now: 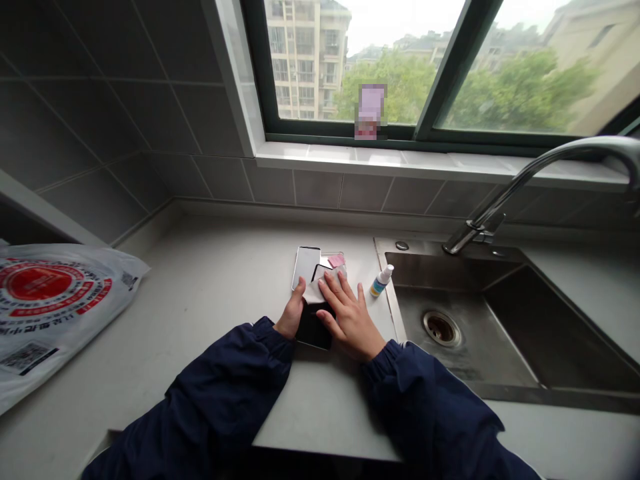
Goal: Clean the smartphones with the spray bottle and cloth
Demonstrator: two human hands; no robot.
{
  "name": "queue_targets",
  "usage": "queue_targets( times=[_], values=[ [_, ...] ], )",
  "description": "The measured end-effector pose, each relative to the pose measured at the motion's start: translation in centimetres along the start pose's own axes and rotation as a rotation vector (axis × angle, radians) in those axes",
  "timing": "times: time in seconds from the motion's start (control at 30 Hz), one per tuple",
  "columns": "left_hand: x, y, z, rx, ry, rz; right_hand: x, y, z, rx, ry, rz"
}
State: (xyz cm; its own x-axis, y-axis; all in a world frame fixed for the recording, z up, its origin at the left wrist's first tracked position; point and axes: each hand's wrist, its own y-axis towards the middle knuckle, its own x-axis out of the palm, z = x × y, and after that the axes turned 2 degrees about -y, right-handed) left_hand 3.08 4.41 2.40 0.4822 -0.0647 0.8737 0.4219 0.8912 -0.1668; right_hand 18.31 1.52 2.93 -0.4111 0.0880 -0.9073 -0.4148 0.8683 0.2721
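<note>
My left hand (291,312) grips the left edge of a phone (314,328) with a black face, which is low over or on the counter; I cannot tell which. Over its upper part lies a thin white wipe (314,293). My right hand (351,317), fingers spread and flat, presses on the wipe. Just beyond lies a pale rectangular panel (307,263) with a dark rim, like a phone or screen glass. A pink packet (337,261) rests beside it, partly over a clear flat piece. Right of my right hand stands a small white-capped spray bottle (381,281).
A steel sink (395,313) is set into the white counter (215,280) on the right, with a chrome faucet (493,200) curving above it. On the left sits a white plastic bag (100,303) with red print. Tiled wall and a window (310,130) close off the back.
</note>
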Motion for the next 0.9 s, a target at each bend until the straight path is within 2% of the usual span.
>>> queue_targets(
  times=[0.23,0.3,0.4,0.53,0.7,0.9],
  values=[
    [0.24,-0.61,0.28,-0.048,0.039,0.032,-0.34,-0.36,-0.82,-0.199,0.004,-0.017],
    [0.14,-0.60,0.25,-0.061,0.054,0.038,-0.33,-0.37,-0.89,-0.213,0.000,-0.024],
    [-0.12,-0.34,0.04,-0.030,0.050,0.049,-0.23,-0.27,-0.77,-0.126,-0.010,-0.006],
    [-0.35,0.02,-0.29,0.008,0.030,-0.017,0.02,-0.12,-0.40,-0.003,-0.012,0.036],
    [-0.47,0.07,-0.29,-0.014,0.037,-0.067,0.23,-0.09,-0.21,0.021,0.006,0.027],
    [-0.54,0.21,-0.22,-0.001,0.036,-0.046,0.23,-0.10,-0.27,0.025,0.018,0.017]
  ],
)
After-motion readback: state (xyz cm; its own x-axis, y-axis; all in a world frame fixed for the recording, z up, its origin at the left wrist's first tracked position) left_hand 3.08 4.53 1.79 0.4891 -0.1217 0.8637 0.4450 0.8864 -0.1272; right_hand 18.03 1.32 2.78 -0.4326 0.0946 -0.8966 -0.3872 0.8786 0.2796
